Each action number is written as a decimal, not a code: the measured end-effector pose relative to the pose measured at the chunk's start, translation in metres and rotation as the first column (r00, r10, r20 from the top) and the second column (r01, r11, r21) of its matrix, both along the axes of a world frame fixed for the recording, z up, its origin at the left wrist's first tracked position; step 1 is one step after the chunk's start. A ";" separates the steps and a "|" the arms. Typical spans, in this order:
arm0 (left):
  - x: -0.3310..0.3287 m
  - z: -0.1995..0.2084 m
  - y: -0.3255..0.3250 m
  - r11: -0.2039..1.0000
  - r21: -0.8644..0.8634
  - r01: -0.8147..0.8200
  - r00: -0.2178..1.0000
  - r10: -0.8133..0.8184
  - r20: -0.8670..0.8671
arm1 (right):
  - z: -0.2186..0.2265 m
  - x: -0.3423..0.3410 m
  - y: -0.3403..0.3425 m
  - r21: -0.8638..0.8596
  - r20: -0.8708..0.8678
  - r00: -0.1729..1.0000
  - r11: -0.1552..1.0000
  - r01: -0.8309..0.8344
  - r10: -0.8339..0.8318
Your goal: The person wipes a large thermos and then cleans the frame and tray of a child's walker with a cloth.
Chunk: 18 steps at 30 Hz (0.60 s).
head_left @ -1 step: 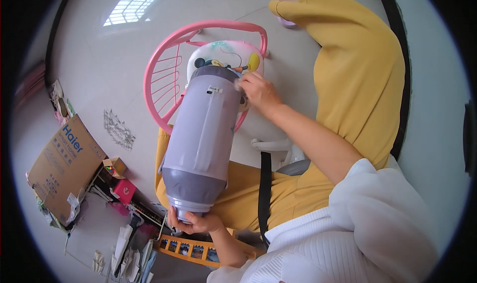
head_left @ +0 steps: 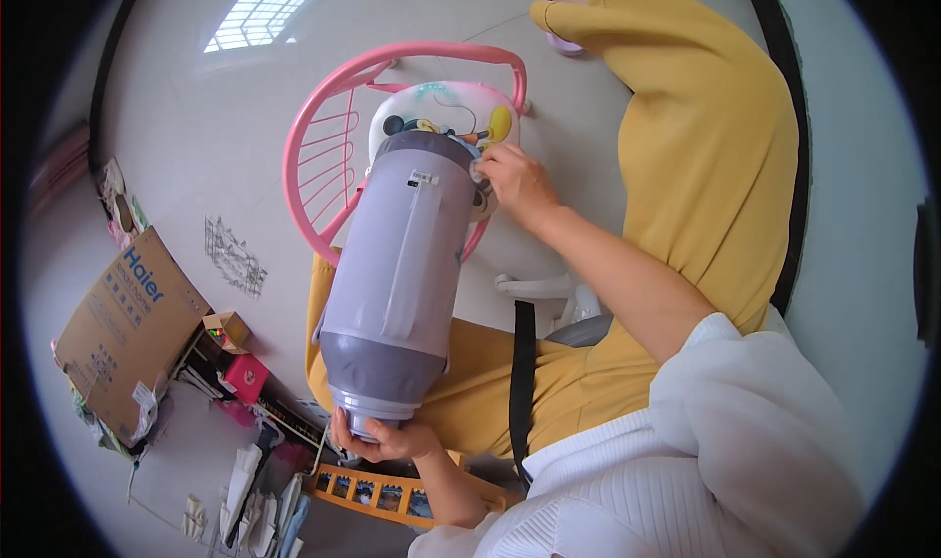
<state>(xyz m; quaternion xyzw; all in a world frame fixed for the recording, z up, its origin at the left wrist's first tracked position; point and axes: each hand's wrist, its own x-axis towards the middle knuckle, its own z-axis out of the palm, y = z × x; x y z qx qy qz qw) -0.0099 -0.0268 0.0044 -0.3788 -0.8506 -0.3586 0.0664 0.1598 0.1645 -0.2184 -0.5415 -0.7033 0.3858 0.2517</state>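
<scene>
A large lavender thermos flask [head_left: 397, 254] with darker purple ends lies tilted over my leg, its base end resting on a child's chair [head_left: 443, 107]. My left hand [head_left: 382, 438] curls around its narrow neck at the near end, fingers partly hidden beneath. Close beside the far end, my right hand [head_left: 517, 181] pinches a small whitish, crumpled-looking piece [head_left: 478, 170], too small to name. A pale handle strip [head_left: 404, 254] and a little label [head_left: 421, 178] show on the flask's upper side.
The chair has a pink tube frame [head_left: 299, 156] and a cartoon-printed white seat. On the left stand a cardboard box [head_left: 132, 328], a small pink box [head_left: 245, 377] and cluttered shelves. An orange rack [head_left: 368, 489] is near my left forearm. A black strap [head_left: 523, 382] hangs over my lap.
My right hand has shifted slightly to the right, away from the flask's side, still pinching the whitish piece. The flask and my left hand stay in place.
</scene>
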 end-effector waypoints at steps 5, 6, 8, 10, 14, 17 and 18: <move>0.000 -0.001 -0.003 0.999 0.043 -0.002 0.998 0.000 0.055 | 0.027 -0.037 0.035 -0.077 -0.237 0.959 0.987 0.141 -0.155; 0.000 -0.002 -0.005 0.999 0.039 -0.006 0.999 0.004 0.051 | 0.030 -0.043 0.039 -0.097 -0.285 0.950 0.990 0.104 -0.128; 0.001 -0.003 -0.002 0.999 0.042 -0.004 0.999 0.003 0.044 | 0.020 -0.048 0.045 -0.066 -0.286 0.957 0.997 0.035 -0.053; 0.002 -0.003 0.000 0.999 0.035 -0.007 1.000 0.006 0.029 | 0.017 -0.044 0.037 0.013 -0.278 0.960 1.000 0.028 -0.024; 0.002 0.000 0.002 1.000 0.001 -0.003 0.999 0.003 -0.033 | 0.028 -0.025 0.005 0.040 -0.180 0.984 0.999 0.022 -0.014; -0.001 0.000 0.000 1.000 0.012 0.001 1.000 0.000 -0.025 | 0.032 -0.024 0.005 0.042 -0.184 0.981 0.997 0.064 -0.055; 0.000 0.000 0.001 1.000 0.023 0.010 1.000 -0.009 -0.024 | 0.030 -0.027 0.012 0.046 -0.190 0.980 0.997 0.062 -0.052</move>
